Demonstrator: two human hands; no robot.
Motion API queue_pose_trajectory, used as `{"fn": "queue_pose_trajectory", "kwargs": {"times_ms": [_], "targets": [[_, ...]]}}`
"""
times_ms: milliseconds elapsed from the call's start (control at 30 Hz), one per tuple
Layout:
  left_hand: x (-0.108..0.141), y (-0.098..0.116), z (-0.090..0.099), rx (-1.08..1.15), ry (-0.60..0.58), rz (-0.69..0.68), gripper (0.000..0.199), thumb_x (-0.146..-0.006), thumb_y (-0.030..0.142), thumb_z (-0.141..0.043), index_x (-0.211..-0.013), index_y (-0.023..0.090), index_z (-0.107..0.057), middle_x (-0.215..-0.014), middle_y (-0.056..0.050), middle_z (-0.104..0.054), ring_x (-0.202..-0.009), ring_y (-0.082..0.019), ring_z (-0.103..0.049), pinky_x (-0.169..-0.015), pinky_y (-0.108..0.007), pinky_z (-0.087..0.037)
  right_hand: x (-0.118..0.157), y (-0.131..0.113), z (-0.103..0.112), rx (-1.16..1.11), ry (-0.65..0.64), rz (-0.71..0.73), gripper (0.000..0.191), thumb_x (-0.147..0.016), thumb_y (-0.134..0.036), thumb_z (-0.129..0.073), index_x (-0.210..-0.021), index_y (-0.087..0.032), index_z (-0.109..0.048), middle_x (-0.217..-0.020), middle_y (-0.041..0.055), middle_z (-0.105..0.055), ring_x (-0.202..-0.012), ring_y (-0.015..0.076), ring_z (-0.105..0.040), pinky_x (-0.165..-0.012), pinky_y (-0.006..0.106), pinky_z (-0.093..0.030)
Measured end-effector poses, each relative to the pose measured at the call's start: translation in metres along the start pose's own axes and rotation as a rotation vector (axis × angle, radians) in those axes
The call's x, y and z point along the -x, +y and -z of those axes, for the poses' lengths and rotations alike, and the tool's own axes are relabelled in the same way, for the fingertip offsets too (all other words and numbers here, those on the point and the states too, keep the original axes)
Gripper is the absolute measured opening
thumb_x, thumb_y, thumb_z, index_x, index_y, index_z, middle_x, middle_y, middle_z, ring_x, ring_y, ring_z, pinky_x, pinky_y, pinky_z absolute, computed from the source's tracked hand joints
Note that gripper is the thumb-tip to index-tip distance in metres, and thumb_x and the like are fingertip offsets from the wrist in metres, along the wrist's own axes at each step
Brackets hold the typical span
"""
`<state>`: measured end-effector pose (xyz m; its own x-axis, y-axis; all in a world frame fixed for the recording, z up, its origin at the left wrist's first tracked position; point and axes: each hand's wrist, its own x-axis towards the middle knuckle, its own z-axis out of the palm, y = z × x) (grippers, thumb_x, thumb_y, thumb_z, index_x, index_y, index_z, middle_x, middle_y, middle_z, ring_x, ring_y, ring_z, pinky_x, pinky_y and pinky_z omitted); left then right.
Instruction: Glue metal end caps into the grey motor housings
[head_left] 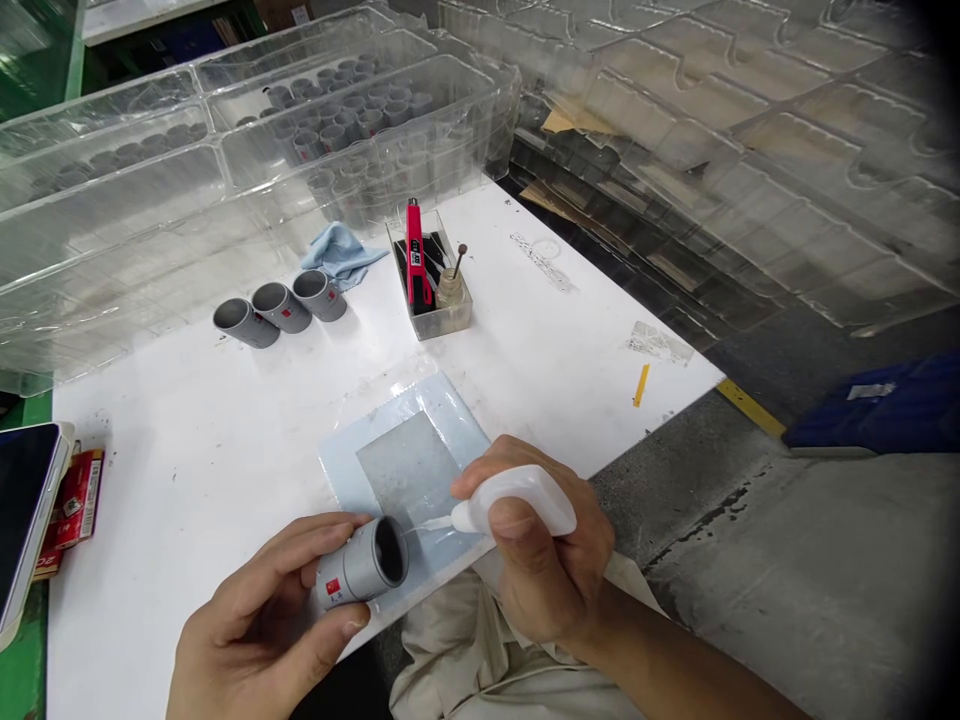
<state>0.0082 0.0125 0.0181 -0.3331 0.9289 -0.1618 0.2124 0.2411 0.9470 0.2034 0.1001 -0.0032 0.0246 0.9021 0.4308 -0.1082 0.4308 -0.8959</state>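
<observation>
My left hand (pixel 262 620) is closed around a grey cylindrical tube (pixel 351 572) with a small red mark, tilted so its open end faces right. In my right hand (pixel 555 560) is a white squeeze bottle (pixel 525 497), its thin nozzle pointing left at the tube's rim. Whether the tip touches the rim I cannot tell. Below both lies a light blue sheet (pixel 345 455) with a grey rectangular patch (pixel 412 470), at the table's front edge. Three similar grey tubes (pixel 281 306) stand in a row farther back.
A clear box (pixel 444 322) holds a red-handled cutter (pixel 415 255) and a small jar (pixel 450 288). A blue cloth (pixel 339 252) lies beside it. Clear plastic trays (pixel 247 170) with many tubes line the back. A phone (pixel 30 520) and red packet (pixel 80 497) sit left.
</observation>
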Motion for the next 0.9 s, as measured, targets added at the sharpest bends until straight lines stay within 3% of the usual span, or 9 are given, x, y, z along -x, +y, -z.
{"fn": "queue_pose_trajectory", "kwargs": {"times_ms": [300, 533, 700, 900], "targets": [[-0.001, -0.001, 0.001, 0.003, -0.015, -0.038, 0.032, -0.07, 0.024, -0.092, -0.1, 0.034, -0.086, -0.11, -0.002, -0.085, -0.107, -0.025, -0.075, -0.088, -0.027, -0.064, 0.0, 0.002, 0.001, -0.063, 0.005, -0.021, 0.027, -0.101, -0.041, -0.06, -0.085, -0.025, -0.074, -0.066, 0.0024, -0.066, -0.054, 0.0198, -0.056, -0.049, 0.037, -0.042], [-0.004, -0.009, 0.012, -0.083, -0.143, -0.157, 0.04, -0.076, 0.018, -0.089, -0.11, 0.038, -0.082, -0.117, 0.003, -0.084, -0.113, -0.02, -0.076, -0.092, -0.022, -0.063, -0.001, 0.003, 0.006, -0.09, -0.036, -0.076, 0.03, -0.102, -0.04, -0.06, -0.08, -0.023, -0.072, -0.068, 0.0012, -0.067, -0.056, 0.017, -0.059, -0.051, 0.035, -0.047], [-0.005, -0.008, 0.015, -0.12, -0.156, -0.187, 0.041, -0.077, 0.015, -0.088, -0.111, 0.037, -0.08, -0.12, 0.003, -0.083, -0.114, -0.02, -0.075, -0.091, -0.021, -0.063, 0.002, 0.003, 0.008, -0.129, -0.026, -0.163, 0.032, -0.101, -0.043, -0.061, -0.08, -0.023, -0.074, -0.069, 0.0011, -0.067, -0.058, 0.0166, -0.06, -0.052, 0.034, -0.048], [-0.001, -0.012, 0.012, -0.141, -0.115, -0.167, 0.037, -0.076, 0.02, -0.09, -0.108, 0.036, -0.081, -0.117, 0.0, -0.084, -0.113, -0.022, -0.076, -0.089, -0.021, -0.063, -0.001, 0.0, 0.011, -0.205, 0.126, -0.301, 0.041, -0.1, -0.056, -0.059, -0.084, -0.023, -0.078, -0.069, 0.0013, -0.067, -0.054, 0.0148, -0.057, -0.046, 0.029, -0.045]]}}
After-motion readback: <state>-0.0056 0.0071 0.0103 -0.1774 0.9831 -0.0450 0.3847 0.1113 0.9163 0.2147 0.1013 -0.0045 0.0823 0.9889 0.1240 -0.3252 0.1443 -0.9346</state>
